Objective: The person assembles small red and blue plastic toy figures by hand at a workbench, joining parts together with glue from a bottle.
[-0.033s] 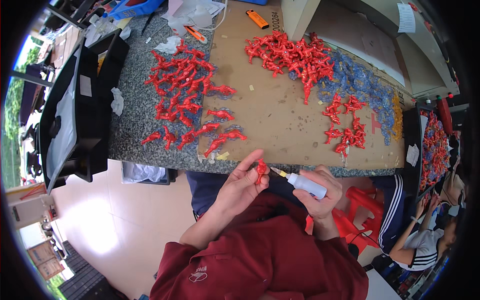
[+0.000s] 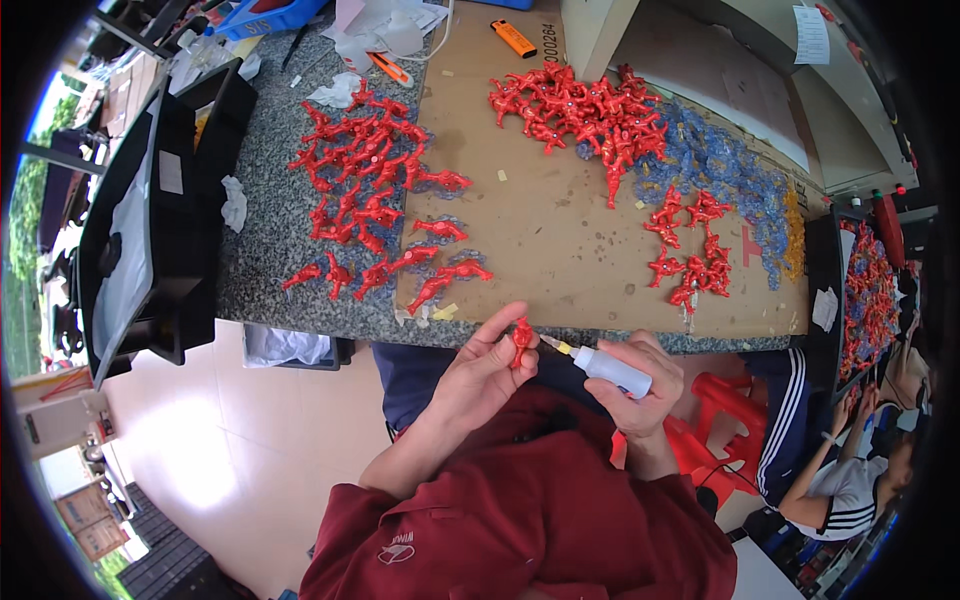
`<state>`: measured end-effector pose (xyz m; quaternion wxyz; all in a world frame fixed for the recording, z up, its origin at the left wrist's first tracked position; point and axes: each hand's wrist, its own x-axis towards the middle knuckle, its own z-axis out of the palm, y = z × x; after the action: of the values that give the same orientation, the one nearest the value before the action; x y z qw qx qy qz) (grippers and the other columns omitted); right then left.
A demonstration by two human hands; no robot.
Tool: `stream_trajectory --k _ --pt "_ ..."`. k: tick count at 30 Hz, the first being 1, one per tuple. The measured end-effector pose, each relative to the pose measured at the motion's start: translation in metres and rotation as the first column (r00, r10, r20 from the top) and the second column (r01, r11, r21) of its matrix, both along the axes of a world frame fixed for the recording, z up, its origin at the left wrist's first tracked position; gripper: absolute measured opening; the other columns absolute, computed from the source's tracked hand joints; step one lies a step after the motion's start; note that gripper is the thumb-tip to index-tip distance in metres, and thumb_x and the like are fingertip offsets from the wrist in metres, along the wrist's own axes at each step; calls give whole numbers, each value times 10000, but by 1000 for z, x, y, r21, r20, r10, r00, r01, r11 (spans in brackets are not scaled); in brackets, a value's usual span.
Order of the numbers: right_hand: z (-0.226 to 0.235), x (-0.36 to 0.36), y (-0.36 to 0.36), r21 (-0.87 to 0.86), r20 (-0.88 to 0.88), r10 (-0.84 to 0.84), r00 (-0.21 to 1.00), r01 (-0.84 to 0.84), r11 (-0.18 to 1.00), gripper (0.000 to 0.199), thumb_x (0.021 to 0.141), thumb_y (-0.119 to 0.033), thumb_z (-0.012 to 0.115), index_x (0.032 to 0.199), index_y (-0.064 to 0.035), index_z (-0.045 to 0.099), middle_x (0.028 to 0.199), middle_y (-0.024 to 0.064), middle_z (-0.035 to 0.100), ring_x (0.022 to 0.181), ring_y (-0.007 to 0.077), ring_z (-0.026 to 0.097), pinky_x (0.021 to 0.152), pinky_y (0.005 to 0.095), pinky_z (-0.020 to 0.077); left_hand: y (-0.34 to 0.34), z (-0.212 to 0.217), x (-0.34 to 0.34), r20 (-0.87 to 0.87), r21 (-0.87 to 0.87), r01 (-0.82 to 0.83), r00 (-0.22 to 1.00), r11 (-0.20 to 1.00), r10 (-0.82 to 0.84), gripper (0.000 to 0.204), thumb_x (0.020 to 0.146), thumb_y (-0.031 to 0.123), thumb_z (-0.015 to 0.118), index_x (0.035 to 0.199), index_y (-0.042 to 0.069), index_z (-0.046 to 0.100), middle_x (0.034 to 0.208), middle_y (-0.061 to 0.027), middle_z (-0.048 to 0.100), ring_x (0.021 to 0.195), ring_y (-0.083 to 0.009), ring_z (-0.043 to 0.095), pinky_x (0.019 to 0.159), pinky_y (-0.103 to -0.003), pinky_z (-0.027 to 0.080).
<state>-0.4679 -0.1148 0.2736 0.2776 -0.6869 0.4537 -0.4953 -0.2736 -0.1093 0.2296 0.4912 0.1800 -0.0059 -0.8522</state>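
Observation:
Between the thumb and fingers of my left hand (image 2: 478, 372) is a small red plastic figure (image 2: 521, 338), held upright just off the table's front edge. My right hand (image 2: 645, 380) is wrapped round a white squeeze bottle (image 2: 612, 372) with a thin nozzle (image 2: 555, 344). The nozzle points left at the figure, its tip close to it; whether they touch I cannot tell. Beyond my hands, red figures with bluish clear parts (image 2: 440, 280) lie at the left. A smaller group of red figures (image 2: 690, 255) lies at the right, and a heap of red figures (image 2: 580, 110) farther back.
Clear blue parts (image 2: 710, 160) and yellow parts (image 2: 795, 235) lie along the right of the cardboard sheet (image 2: 540, 250). An orange lighter (image 2: 514, 38) and an orange cutter (image 2: 390, 68) are at the back. Black bins (image 2: 150, 230) stand left; a co-worker (image 2: 850, 480) sits right, beside red stools (image 2: 725, 410).

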Motion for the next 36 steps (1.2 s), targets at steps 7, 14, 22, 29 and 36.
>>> stream_trajectory --k 7,14,22,29,36 --pt "-1 0 1 -18 -42 3 999 -3 1000 388 571 -79 774 927 -6 638 592 58 567 501 161 479 474 258 370 1 -5 0 -33 18 40 999 999 -39 353 881 91 506 1233 97 469 1015 -94 547 849 -162 536 774 -275 456" --pt "-1 1 0 -26 -65 2 998 -4 1000 391 566 -80 779 925 -10 639 579 47 555 490 158 468 470 255 366 -1 -3 -1 -53 19 47 998 999 -46 343 879 89 509 1221 95 479 1016 -96 546 840 -159 539 772 -274 458" --pt "7 1 0 41 -15 -17 1000 17 999 369 560 -66 765 903 -4 646 585 48 570 488 156 470 478 260 371 0 -6 1 -38 7 54 998 999 -54 350 874 91 519 1222 92 477 1015 -99 549 835 -155 537 765 -272 457" --pt "5 0 -2 66 5 17 1000 -17 998 349 565 -66 761 889 0 650 585 49 567 491 151 463 483 259 368 -2 -4 -2 -3 -13 71 997 997 -71 343 874 83 517 1215 82 481 982 -94 565 823 -147 537 754 -266 455" --pt "7 -8 -1 135 59 -26 998 17 991 331 589 -65 755 893 7 643 601 40 552 539 135 487 503 248 376 -2 -3 -1 14 -27 71 997 997 -71 355 876 77 513 1228 82 466 975 -96 560 802 -149 535 737 -263 450"
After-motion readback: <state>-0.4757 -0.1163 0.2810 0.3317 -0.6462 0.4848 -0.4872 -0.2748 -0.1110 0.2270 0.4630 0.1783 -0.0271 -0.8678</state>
